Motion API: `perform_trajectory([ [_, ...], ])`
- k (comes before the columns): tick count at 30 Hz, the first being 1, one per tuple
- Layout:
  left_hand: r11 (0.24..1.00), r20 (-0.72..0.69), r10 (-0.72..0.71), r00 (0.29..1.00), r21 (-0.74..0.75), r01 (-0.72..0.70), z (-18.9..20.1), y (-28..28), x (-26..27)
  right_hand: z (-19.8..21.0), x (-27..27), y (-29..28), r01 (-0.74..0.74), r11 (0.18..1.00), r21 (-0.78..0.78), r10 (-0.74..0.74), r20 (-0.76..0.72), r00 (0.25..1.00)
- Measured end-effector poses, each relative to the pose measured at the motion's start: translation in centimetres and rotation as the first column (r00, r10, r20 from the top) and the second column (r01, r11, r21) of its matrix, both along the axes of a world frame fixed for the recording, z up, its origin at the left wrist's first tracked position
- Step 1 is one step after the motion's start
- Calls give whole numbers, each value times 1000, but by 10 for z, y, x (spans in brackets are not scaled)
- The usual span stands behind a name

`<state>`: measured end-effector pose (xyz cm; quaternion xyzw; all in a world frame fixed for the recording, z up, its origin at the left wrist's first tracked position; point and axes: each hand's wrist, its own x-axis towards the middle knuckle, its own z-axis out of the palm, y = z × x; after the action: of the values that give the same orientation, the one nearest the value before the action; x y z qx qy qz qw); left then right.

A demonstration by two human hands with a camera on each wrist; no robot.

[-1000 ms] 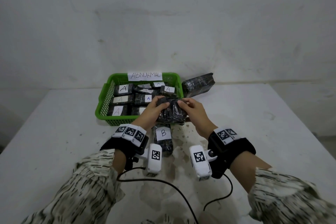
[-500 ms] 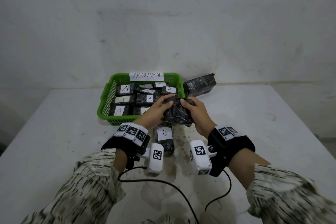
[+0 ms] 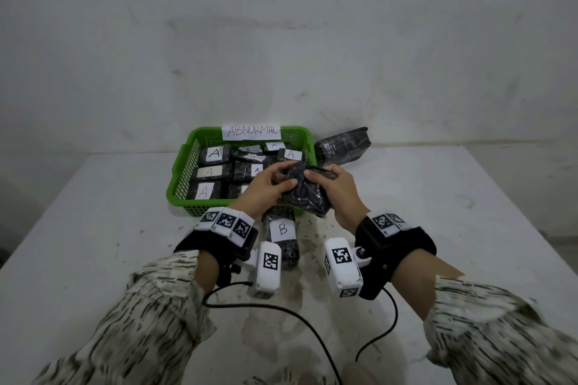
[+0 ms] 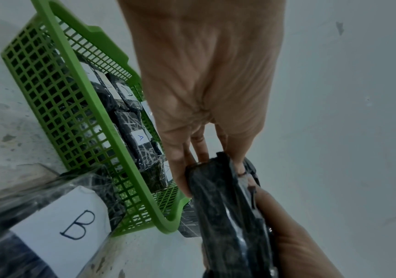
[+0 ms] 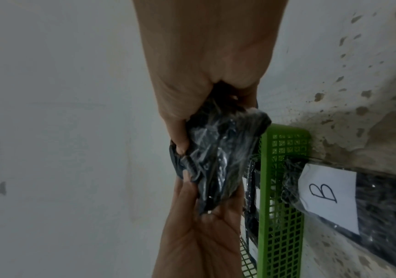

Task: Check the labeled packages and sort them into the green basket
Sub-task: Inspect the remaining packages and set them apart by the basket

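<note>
1. The left hand (image 3: 266, 187) and right hand (image 3: 339, 194) are both gripping one black wrapped package (image 3: 305, 194), fingers curled round it (no label showing).
2. It is hovering over the green basket (image 3: 179, 172) at its 4 o'clock corner.
3. A package marked B (image 3: 281, 236) is lying at 6 o'clock of the basket.

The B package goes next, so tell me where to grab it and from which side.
Grip the B package across its narrow width, on the near half below the white label, coming from above. It lies flat on the table, long axis pointing away from the person, and its far end sits against the green basket, so the long sides are the open ones.
</note>
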<state>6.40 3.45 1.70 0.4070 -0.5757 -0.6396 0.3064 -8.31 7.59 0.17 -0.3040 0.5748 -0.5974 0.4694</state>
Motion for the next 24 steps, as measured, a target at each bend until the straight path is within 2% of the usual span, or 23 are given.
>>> perform_trajectory([
  [3, 999, -11, 45, 999, 9, -44, -2, -1, 0, 3, 1, 4, -121, 990, 66, 116, 78, 990],
  [6, 996, -32, 92, 995, 22, -91, -3, -4, 1, 0, 1, 9, -200, 975, 92, 192, 85, 978],
  [12, 993, -46, 95, 994, 75, -91, -6, -5, 1, -3, 5, 13, -141, 985, 101, 142, -5, 990],
  [14, 992, -32, 103, 994, 81, -101, -7, -5, 2, -1, 2, 13, -205, 972, 116, 198, 63, 978],
  [16, 988, -22, 121, 992, 98, -119, -9, -7, 6, 2, -2, 12, -274, 956, 105, 248, 210, 946],
  [18, 984, -7, 133, 991, 120, -131, -10, -10, 8, 3, -4, 12, -293, 952, 83, 259, 285, 923],
  [20, 983, 32, 132, 991, 126, -135, -12, -10, 8, 3, -4, 13, -280, 957, 78, 257, 223, 940],
  [22, 986, 104, 141, 985, 73, -149, -13, -10, 7, 4, -1, 14, -265, 960, 85, 259, 79, 963],
  [24, 987, 142, 156, 978, 23, -161, -14, -13, 6, 4, 3, 14, -274, 958, 84, 274, 12, 962],
])
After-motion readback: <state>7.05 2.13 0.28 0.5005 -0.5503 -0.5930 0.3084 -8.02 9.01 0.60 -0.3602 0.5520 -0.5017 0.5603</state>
